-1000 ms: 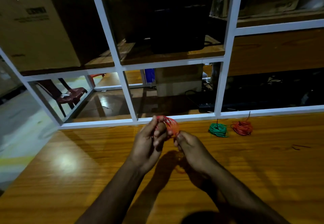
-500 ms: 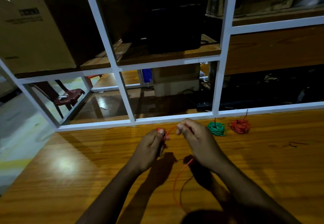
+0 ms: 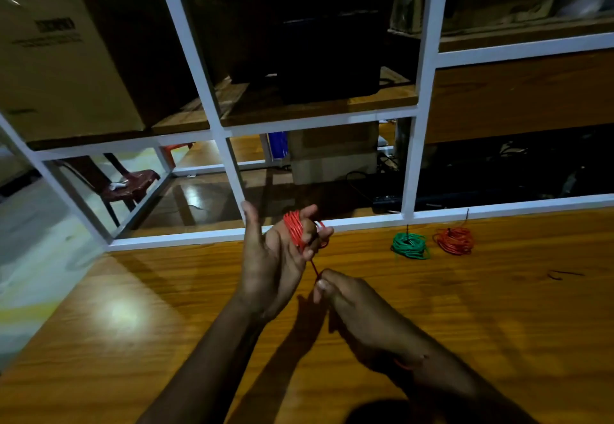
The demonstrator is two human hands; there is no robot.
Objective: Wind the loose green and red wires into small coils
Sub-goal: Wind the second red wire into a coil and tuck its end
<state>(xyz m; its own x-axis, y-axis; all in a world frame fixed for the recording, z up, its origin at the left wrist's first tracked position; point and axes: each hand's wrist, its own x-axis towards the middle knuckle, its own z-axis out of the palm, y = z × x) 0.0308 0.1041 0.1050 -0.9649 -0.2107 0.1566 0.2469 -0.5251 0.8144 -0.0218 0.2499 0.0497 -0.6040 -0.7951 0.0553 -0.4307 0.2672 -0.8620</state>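
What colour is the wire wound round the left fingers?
Red wire, looped around the left hand's fingers; clearest in the head view.

Glossy wooden table (image 3: 133, 340), white frame (image 3: 410, 164) — cardboard box (image 3: 63, 58) on shelf, dim light, maroon chair (image 3: 129, 184)

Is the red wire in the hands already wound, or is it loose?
Mostly wound: the red wire loops around the left hand fingers, and a short tail runs down to the right hand.
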